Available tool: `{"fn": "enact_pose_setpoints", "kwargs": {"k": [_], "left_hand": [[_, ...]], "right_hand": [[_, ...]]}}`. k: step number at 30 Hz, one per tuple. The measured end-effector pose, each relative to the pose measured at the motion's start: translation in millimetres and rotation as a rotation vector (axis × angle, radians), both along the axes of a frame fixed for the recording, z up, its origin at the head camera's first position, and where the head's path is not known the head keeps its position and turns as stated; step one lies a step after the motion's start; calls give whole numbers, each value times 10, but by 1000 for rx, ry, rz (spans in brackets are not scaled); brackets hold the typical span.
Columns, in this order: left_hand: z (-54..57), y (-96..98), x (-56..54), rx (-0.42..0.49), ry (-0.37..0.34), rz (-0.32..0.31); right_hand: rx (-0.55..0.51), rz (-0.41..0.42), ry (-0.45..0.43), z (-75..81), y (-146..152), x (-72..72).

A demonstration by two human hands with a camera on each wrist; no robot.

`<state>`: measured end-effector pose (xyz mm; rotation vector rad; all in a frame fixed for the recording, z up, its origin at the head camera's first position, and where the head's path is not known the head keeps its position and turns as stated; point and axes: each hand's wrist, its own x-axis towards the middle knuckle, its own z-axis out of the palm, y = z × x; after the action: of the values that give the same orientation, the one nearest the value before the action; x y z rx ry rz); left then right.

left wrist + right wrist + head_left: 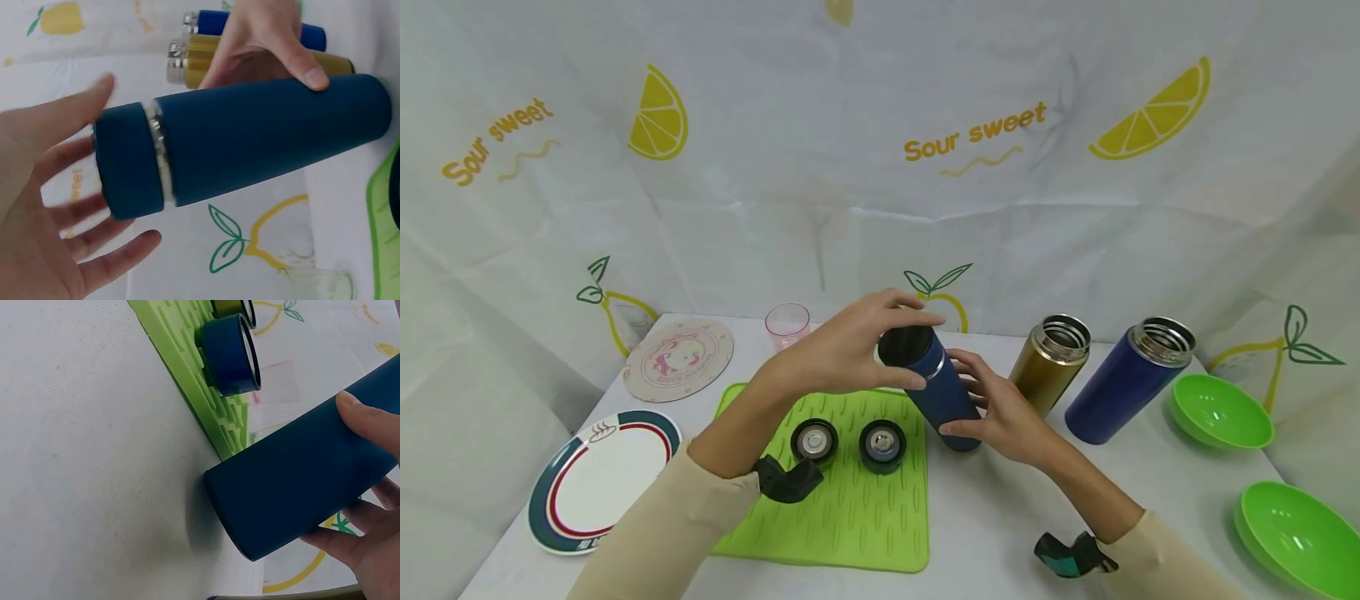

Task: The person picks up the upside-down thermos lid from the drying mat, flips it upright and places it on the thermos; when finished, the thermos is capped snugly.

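Observation:
My right hand [1011, 417] grips the body of a dark blue thermos bottle [946, 408], thumb on one side and fingers on the other. The bottle tilts, its base low by the mat's right edge. In the left wrist view its lid [128, 162] sits on the neck, with a thin silver ring showing below it. My left hand [842, 346] is spread around the lid; its thumb stands apart from it, and contact of the other fingers is hard to tell. Two upturned lids, one blue [230, 355] and one gold-sided [228, 307], rest on a green mat [850, 517].
A gold bottle [1041, 371] and a blue bottle [1120, 387], both lidless, stand right of my hands. Two green bowls [1221, 412] sit at the far right. On the left are a rimmed plate [617, 475], a round coaster [677, 358] and a pink glass [787, 325].

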<state>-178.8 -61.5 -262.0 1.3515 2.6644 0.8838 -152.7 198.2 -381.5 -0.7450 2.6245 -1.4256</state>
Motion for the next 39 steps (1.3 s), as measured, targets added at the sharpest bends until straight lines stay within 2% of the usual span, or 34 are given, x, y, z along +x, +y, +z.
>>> {"fn": "enact_pose_setpoints", "kwargs": {"k": [2, 4, 6, 10, 13, 15, 20, 22, 24, 29, 32, 34, 39], "left_hand": [[-18, 31, 13, -2, -1, 71], [-21, 49, 14, 6, -3, 90], [-10, 45, 4, 18, 2, 52], [16, 4, -23, 28, 5, -67], [26, -10, -26, 24, -8, -101], [23, -4, -15, 13, -13, -68], [-4, 40, 37, -36, -23, 147], [-2, 52, 50, -39, -27, 182], [2, 50, 46, -20, -29, 145], [32, -1, 24, 20, -14, -53], [41, -21, 27, 13, -19, -103], [35, -17, 37, -4, -24, -68], [19, 32, 74, -73, -35, 148]], "right_hand": [[-3, 3, -1, 2, -1, 0], [-3, 5, 1, 2, 0, -1], [-1, 5, -1, 5, -1, 0], [3, 2, -9, 6, 0, 8], [3, 0, -9, 4, 1, 10], [0, 0, -6, -1, -1, 10], [-11, -1, -7, -8, -9, 14], [-11, -2, -5, -7, -10, 17], [-9, -6, -4, -2, -14, 21], [8, -7, 6, 4, -8, 32], [11, -1, 18, 10, -9, 40], [7, 0, 21, 7, -10, 42], [4, 0, 24, -2, -18, 33]]}}
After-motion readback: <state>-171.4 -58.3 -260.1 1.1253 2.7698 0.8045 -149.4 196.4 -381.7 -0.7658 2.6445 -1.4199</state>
